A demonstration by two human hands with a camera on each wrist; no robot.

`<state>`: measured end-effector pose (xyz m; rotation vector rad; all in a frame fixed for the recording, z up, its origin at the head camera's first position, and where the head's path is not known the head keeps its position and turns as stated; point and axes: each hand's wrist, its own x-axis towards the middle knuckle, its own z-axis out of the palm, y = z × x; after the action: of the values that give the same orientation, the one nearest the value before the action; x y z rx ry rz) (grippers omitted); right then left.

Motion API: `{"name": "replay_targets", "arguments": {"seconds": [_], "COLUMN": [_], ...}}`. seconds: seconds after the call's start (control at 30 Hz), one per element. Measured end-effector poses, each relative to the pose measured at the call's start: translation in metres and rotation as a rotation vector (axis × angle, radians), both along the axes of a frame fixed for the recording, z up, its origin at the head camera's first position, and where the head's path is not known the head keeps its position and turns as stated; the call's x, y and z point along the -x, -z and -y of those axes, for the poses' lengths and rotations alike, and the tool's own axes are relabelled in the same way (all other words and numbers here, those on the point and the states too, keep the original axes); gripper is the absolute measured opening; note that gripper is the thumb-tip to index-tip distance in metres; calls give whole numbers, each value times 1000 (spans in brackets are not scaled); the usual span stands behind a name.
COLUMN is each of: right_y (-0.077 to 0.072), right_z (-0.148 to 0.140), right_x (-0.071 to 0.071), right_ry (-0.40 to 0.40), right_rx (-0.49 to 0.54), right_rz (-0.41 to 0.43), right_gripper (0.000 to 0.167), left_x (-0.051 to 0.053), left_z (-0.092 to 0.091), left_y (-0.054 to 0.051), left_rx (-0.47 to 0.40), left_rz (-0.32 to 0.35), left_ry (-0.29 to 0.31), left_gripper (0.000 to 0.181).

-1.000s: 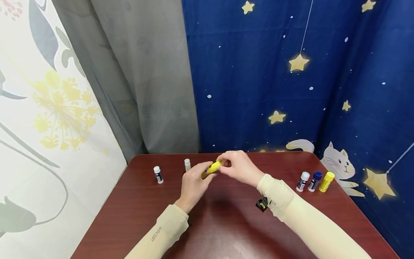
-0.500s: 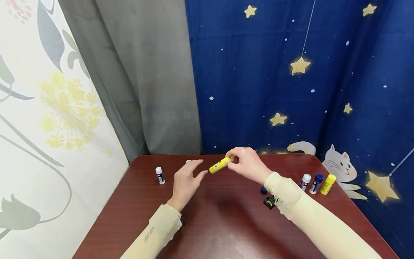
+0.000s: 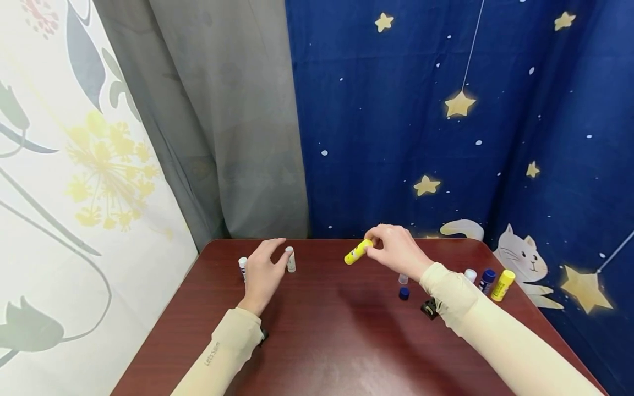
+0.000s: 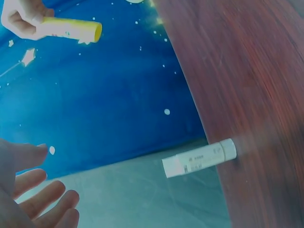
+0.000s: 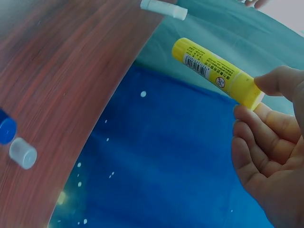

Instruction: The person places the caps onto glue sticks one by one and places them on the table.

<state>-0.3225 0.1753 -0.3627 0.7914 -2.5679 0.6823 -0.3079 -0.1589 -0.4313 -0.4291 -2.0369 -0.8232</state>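
Note:
My right hand pinches one end of a yellow glue stick between thumb and fingers, tilted above the table. In the right wrist view the glue stick shows a barcode on its label. My left hand holds nothing; its fingers are spread and loosely bent in the left wrist view. Beside its thumb a white glue stick stands upright on the table. Another glue stick with a white cap stands behind the left hand, partly hidden by it.
A blue cap and a translucent cap lie near the right wrist. Along the right side stand a white-capped glue stick, partly hidden by the sleeve, a blue glue stick and a yellow one. Curtains hang behind the table.
The left hand has let go of the yellow glue stick and moved left. The right hand has carried the glue stick to the right, and the two loose caps have come into sight.

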Motion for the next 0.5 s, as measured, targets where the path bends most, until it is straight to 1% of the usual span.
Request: {"name": "replay_targets", "arguments": {"seconds": [0.07, 0.23, 0.33, 0.5], "right_y": [-1, -3, -4, -3], "right_z": [-5, -16, -23, -34], "right_x": [1, 3, 4, 2], "right_ry": [4, 23, 48, 100], "right_rx": [-6, -32, -56, -87], "right_rz": [-5, -23, -18, -3], "right_gripper": [10, 9, 9, 10], "left_x": [2, 6, 8, 11], "left_z": [4, 14, 21, 32], "left_y": [1, 2, 4, 10], "left_rx": [-1, 7, 6, -2], "left_rz": [-1, -5, -4, 2], "left_ry": [-7, -47, -74, -110], "left_gripper": [31, 31, 30, 31]}}
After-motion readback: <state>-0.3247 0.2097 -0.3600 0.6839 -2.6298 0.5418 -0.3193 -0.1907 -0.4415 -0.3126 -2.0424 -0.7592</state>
